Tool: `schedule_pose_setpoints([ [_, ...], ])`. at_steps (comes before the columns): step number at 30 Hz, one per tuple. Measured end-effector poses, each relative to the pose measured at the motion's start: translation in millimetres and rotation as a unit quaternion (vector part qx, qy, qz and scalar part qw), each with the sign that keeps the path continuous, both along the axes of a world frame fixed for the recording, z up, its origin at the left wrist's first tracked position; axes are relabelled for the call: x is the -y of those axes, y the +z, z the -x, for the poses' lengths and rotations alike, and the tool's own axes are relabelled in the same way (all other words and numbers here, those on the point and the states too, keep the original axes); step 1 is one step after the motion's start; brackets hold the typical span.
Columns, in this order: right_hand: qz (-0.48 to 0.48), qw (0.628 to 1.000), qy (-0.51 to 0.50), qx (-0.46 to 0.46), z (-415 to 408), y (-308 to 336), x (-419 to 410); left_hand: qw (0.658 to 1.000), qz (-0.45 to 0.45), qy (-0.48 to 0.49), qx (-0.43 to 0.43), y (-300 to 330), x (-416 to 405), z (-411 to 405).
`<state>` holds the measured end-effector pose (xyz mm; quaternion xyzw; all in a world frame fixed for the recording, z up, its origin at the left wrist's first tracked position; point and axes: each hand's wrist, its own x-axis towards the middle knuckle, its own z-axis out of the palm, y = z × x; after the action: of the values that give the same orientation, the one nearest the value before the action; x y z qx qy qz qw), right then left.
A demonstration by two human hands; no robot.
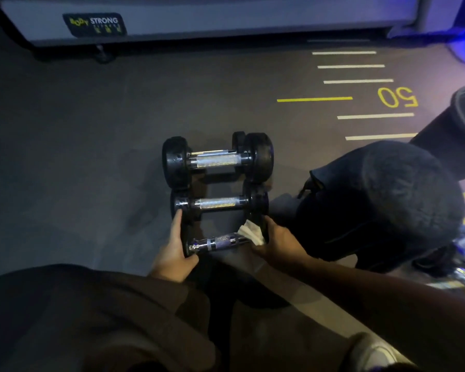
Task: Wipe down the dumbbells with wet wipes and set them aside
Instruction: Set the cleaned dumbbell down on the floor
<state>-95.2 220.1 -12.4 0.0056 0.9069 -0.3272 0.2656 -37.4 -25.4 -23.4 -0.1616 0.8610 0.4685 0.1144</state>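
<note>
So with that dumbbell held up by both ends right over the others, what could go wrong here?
1. The left hand and right hand hold the nearest dumbbell only by its end plates; a slip could drop it onto the middle dumbbell or a foot.
2. The wet wipe is pinched at the right end, so dampness may weaken that grip.
3. The far dumbbells have round plates and might roll if bumped.

Bare forearms, dark brown trousers [78, 318], pale shoe [373, 353] at lower right
</note>
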Motion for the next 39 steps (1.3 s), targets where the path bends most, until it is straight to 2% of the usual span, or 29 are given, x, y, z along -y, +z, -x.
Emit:
schedule_pose_setpoints([
  [6,0.000,0.999,-0.033,0.035,-21.6,-19.4,-1.5,0.999,0.005,-0.022,0.043,-6.3,0.0,-3.9],
  [13,-0.004,0.999,-0.018,0.048,-12.1,-28.0,0.7,1.000,-0.006,-0.002,0.006,-21.8,1.4,-8.2],
  [20,-0.006,0.998,-0.021,0.056,-7.7,-39.8,-0.4,1.000,0.014,-0.011,0.026,-25.0,0.7,-3.3],
  [24,-0.031,0.998,0.026,0.054,0.8,-34.8,-4.0,0.999,0.019,-0.023,0.033,-27.3,7.3,-1.8],
  [27,-0.087,0.991,0.077,0.067,7.1,-23.4,-7.4,0.998,0.011,-0.048,0.046,-24.4,13.5,0.6],
  [32,-0.097,0.990,0.073,0.068,6.7,-9.8,-5.5,0.997,0.017,-0.071,0.025,-13.5,25.4,2.2],
  [39,-0.083,0.995,0.058,-0.003,-2.9,9.0,-12.2,0.998,0.039,-0.053,0.004,17.8,34.4,3.6],
])
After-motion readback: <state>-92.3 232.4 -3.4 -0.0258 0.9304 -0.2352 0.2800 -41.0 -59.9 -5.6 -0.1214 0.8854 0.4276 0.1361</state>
